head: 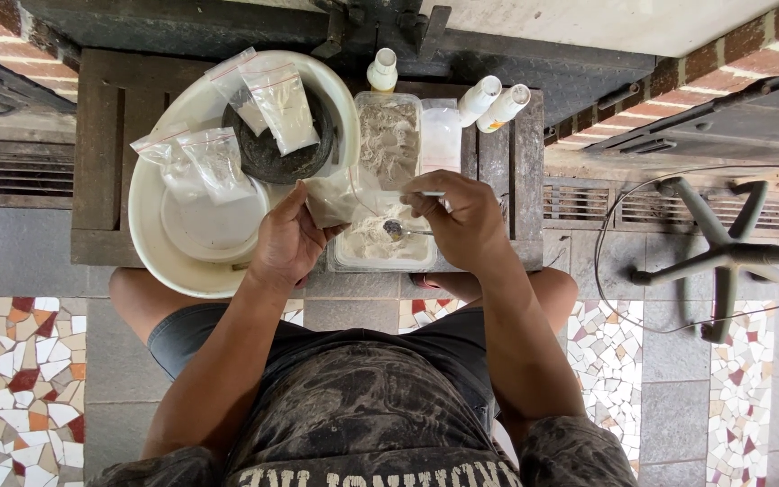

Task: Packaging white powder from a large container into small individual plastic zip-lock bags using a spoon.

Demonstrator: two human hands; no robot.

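At the centre of the frame, the left hand pinches a small clear plastic bag by its mouth, while the right hand grips a metal spoon over a clear tub of pale powder. Both sit on a dark wooden worktop, beside a white basin stacked with filled bags at upper left.

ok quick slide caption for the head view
Left hand holds a small plastic bag open while right hand spoons white powder from a tub.
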